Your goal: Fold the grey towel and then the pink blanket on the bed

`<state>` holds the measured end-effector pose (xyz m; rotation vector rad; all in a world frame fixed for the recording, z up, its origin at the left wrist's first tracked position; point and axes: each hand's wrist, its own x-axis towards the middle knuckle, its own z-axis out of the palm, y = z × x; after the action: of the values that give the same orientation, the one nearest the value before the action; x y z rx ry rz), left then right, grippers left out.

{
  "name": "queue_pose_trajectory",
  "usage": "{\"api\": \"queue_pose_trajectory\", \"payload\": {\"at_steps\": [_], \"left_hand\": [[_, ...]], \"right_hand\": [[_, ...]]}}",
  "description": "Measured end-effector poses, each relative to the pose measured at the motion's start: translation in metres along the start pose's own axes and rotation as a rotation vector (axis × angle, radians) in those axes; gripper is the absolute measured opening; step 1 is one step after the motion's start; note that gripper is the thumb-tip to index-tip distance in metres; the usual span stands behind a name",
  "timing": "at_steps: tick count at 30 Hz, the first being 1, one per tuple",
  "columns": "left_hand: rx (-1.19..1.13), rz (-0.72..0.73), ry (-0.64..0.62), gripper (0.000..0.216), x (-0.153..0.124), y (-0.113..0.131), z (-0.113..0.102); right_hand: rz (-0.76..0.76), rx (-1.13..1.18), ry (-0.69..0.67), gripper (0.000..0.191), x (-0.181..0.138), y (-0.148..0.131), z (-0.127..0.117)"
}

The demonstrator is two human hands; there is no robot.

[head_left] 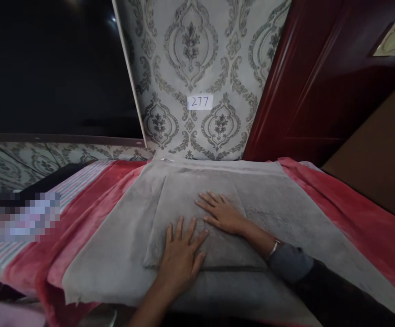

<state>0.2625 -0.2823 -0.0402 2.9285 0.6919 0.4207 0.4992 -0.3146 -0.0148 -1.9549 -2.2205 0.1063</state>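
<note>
We pressing left hand [182, 256], right hand [222, 214] flat, grasping nothing, on folded grey cloth [190, 190], probably smoothing fold.

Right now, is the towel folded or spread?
Partly folded: a smaller layer lies over the spread towel, left hand and right hand on it.

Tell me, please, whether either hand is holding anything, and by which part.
Nothing is held: the left hand and the right hand lie flat, fingers spread, on the folded grey plush cloth, with no grip on it.
</note>
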Motion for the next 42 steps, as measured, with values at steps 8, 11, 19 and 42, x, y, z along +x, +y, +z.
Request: {"api": "queue_pose_trajectory", "payload": {"at_steps": [8, 11, 19, 42], "left_hand": [[-0.131, 0.005, -0.095, 0.052, 0.009, -0.012, -0.027], [-0.172, 0.023, -0.085, 0.049, 0.051, -0.035, -0.047], [-0.005, -0.15, -0.144, 0.065, 0.15, -0.101, -0.019], [-0.144, -0.359, -0.143, 0.064, 0.138, -0.131, -0.029]], "right_hand": [[0.132, 0.062, 0.074, 0.057, 0.026, 0.022, -0.018], [0.306, -0.014, 0.056, 0.058, 0.047, 0.032, -0.017], [0.402, -0.031, 0.11, 0.059, 0.053, 0.038, 0.003], [0.521, 0.034, -0.039, 0.061, 0.025, 0.031, -0.012]]}}
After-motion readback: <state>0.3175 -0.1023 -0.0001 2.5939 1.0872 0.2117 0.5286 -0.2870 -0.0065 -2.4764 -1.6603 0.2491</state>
